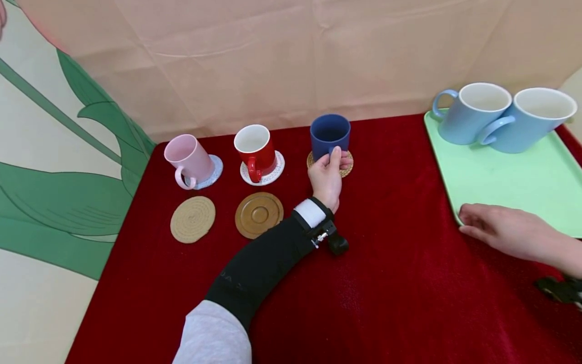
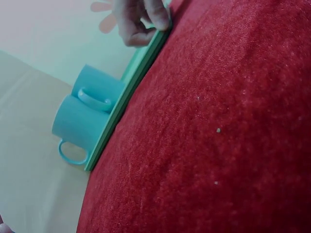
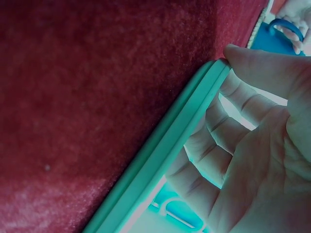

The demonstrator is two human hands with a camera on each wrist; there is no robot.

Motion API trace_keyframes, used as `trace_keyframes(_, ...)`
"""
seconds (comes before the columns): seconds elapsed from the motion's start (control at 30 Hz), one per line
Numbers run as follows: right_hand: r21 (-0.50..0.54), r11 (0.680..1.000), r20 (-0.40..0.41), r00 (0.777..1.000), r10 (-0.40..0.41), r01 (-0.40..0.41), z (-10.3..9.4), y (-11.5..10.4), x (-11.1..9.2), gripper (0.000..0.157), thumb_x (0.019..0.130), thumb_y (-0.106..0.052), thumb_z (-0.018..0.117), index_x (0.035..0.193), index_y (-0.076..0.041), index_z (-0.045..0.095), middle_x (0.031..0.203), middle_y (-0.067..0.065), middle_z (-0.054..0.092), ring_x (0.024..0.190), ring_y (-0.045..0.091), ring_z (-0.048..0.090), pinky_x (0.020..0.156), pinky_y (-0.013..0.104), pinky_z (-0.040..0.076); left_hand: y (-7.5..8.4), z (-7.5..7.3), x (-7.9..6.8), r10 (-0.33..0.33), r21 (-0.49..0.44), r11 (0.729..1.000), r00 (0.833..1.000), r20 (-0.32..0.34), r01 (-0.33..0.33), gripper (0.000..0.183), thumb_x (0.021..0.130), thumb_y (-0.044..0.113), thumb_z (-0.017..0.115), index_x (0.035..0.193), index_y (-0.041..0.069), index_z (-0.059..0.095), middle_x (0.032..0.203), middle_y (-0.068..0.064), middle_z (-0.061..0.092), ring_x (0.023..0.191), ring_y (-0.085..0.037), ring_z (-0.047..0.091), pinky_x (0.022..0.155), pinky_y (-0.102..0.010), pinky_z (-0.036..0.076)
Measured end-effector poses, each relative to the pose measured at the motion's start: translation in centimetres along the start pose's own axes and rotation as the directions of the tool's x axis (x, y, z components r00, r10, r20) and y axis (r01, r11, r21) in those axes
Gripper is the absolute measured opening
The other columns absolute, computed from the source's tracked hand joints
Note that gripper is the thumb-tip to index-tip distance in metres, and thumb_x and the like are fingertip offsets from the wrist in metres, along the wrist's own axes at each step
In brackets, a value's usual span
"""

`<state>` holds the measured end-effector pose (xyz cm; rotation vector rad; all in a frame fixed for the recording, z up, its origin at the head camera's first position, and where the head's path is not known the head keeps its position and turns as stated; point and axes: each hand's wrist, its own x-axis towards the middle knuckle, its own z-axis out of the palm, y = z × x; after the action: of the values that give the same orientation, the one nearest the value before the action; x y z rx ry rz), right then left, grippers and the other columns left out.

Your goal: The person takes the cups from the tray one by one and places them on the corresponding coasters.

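A dark blue mug (image 1: 320,145) stands upright on a round woven coaster (image 1: 348,168) at the back middle of the table. My left hand (image 1: 328,179) pinches its handle, thumb on top; the hand hides most of the handle and part of the coaster. Farther right, my right hand (image 1: 511,230) grips the near left corner of a light green tray (image 1: 514,184). In the right wrist view the thumb presses the outside of the tray's rim (image 3: 170,131) while the fingers reach over the inner side. Two light blue mugs (image 1: 473,119) stand close together at the tray's back.
Left of the blue mug, a red mug (image 1: 265,162) and a pink mug (image 1: 197,164) stand on pale coasters. In front of them lie a brown wooden coaster (image 1: 259,215) and a beige coiled coaster (image 1: 193,220). Red cloth (image 1: 386,283) covers the table; a beige curtain (image 1: 254,60) hangs behind.
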<state>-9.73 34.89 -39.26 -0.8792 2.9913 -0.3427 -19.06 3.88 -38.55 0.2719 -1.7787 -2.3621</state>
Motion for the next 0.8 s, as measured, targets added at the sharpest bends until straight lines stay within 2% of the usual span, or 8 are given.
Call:
trace_keyframes(0.1, 0.002, 1.0, 0.003, 1.0, 0.002, -0.002, -0.02, -0.04, 0.02, 0.042, 0.078, 0.001, 0.08, 0.08, -0.025, 0.048, 0.065, -0.02, 0.03, 0.061, -0.006, 0.032, 0.055, 0.023, 0.03, 0.1, -0.01, -0.01, 0.002, 0.008, 1.0, 1.0, -0.006, -0.002, 0.031, 0.104, 0.015, 0.06, 0.096, -0.012, 0.073, 0.08, -0.018, 0.074, 0.075, -0.025, 0.071, 0.074, -0.025, 0.056)
trace_keyframes(0.2, 0.006, 1.0, 0.007, 1.0, 0.001, -0.001, -0.04, -0.04, 0.04, 0.042, 0.078, 0.002, 0.081, 0.08, -0.025, 0.048, 0.065, -0.02, 0.03, 0.062, -0.005, 0.032, 0.055, 0.023, 0.03, 0.22, 0.07, -0.21, -0.005, -0.004, 1.0, 1.0, -0.015, 0.005, 0.032, 0.103, 0.015, 0.061, 0.095, -0.013, 0.073, 0.083, -0.024, 0.072, 0.071, -0.022, 0.067, 0.073, -0.025, 0.054)
trace_keyframes(0.37, 0.008, 1.0, 0.0, 1.0, -0.003, 0.003, -0.02, 0.04, 0.03, 0.042, 0.078, 0.002, 0.081, 0.08, -0.025, 0.048, 0.065, -0.02, 0.03, 0.062, -0.005, 0.032, 0.055, 0.022, 0.03, 0.29, 0.23, -0.63, -0.007, -0.029, 1.0, 1.0, -0.014, 0.006, 0.031, 0.103, 0.013, 0.061, 0.095, -0.014, 0.073, 0.091, -0.03, 0.071, 0.067, -0.012, 0.065, 0.078, -0.032, 0.058)
trace_keyframes(0.47, 0.008, 1.0, -0.007, 1.0, -0.006, 0.007, 0.04, 0.09, -0.02, 0.043, 0.077, 0.002, 0.081, 0.08, -0.025, 0.048, 0.065, -0.021, 0.03, 0.062, -0.006, 0.032, 0.055, 0.022, 0.03, 0.26, 0.27, -0.73, -0.007, -0.05, 0.999, 1.0, -0.003, 0.007, 0.031, 0.103, 0.013, 0.06, 0.096, -0.014, 0.072, 0.096, -0.034, 0.07, 0.067, -0.011, 0.065, 0.08, -0.035, 0.059)
trace_keyframes(0.53, 0.005, 1.0, -0.005, 1.0, -0.005, 0.005, 0.07, 0.1, -0.03, 0.043, 0.078, 0.002, 0.08, 0.08, -0.025, 0.048, 0.065, -0.021, 0.03, 0.061, -0.006, 0.032, 0.055, 0.022, 0.03, 0.19, 0.3, -0.74, -0.007, -0.054, 0.999, 1.0, -0.001, 0.006, 0.031, 0.103, 0.013, 0.06, 0.097, -0.014, 0.072, 0.096, -0.034, 0.07, 0.069, -0.016, 0.067, 0.079, -0.033, 0.059)
trace_keyframes(0.7, 0.005, 1.0, 0.013, 1.0, 0.011, -0.011, 0.12, 0.12, -0.03, 0.041, 0.079, 0.002, 0.08, 0.08, -0.025, 0.049, 0.064, -0.021, 0.031, 0.06, -0.006, 0.032, 0.054, 0.022, 0.03, -0.06, 0.45, -0.75, 0.003, -0.059, 0.998, 1.0, -0.007, -0.004, 0.031, 0.104, 0.013, 0.059, 0.097, -0.014, 0.073, 0.091, -0.03, 0.072, 0.085, -0.045, 0.068, 0.077, -0.032, 0.059)
trace_keyframes(0.8, 0.009, 1.0, 0.007, 1.0, 0.007, -0.007, 0.19, 0.15, -0.06, 0.042, 0.079, 0.002, 0.08, 0.08, -0.025, 0.049, 0.064, -0.021, 0.031, 0.06, -0.006, 0.032, 0.054, 0.022, 0.03, -0.18, 0.53, -0.79, 0.015, -0.069, 0.997, 1.0, -0.01, -0.016, 0.031, 0.104, 0.012, 0.058, 0.097, -0.015, 0.072, 0.092, -0.028, 0.073, 0.09, -0.05, 0.067, 0.079, -0.035, 0.059)
